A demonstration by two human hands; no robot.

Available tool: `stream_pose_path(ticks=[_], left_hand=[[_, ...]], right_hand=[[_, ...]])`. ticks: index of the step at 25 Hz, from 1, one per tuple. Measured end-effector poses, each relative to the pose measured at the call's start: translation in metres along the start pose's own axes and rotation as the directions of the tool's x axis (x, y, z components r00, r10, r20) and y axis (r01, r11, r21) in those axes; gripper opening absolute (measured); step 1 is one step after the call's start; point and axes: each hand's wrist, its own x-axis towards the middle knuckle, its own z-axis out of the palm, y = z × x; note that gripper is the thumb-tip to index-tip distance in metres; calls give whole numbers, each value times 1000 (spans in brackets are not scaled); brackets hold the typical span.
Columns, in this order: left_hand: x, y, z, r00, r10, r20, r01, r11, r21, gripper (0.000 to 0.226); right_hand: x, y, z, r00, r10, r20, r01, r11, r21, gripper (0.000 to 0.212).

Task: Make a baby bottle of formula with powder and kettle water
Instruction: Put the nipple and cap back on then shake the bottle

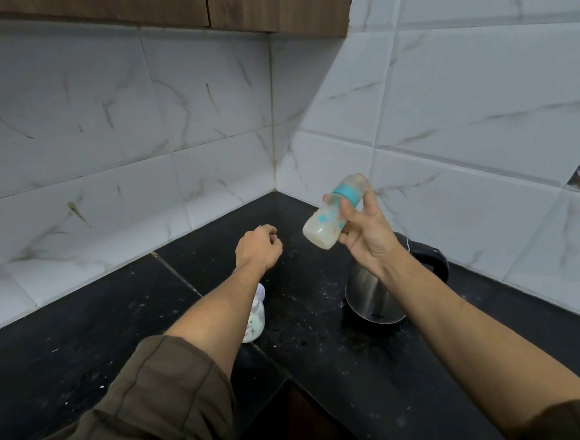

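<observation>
Counter (310,324); right hand (364,236) grips baby bottle (326,223), left forearm (218,303) half-hides white container (257,325).

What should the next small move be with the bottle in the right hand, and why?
Probably a short shake of the baby bottle to mix it. The right hand grips it tilted in the air above the black counter, its teal collar is on, and pale milky liquid shows inside. The left hand is curled and holds nothing.

The left sleeve (161,390) and right sleeve (552,431) are olive-brown, bunched in folds above bare forearms
</observation>
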Motion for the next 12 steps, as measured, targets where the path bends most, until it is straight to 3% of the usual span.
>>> stream_pose_path(ticks=[4,6,9,10,12], left_hand=[[-2,4,1,1000,0,5,0,1000,15,37],[-2,4,1,1000,1,-4,-1,1000,14,37],[0,4,2,1000,3,-3,-3,1000,0,38],[0,4,2,1000,4,1,-4,1000,-1,38],[0,5,3,1000,6,0,-6,1000,6,38]], right_hand=[[-13,12,-1,957,188,223,-107,938,-331,88],[-13,13,-1,970,147,193,-92,959,-269,85],[-2,5,-1,1000,-2,-29,2,1000,6,76],[-2,5,-2,999,-8,-53,9,1000,22,76],[-8,7,-3,996,73,56,-66,991,-119,81]])
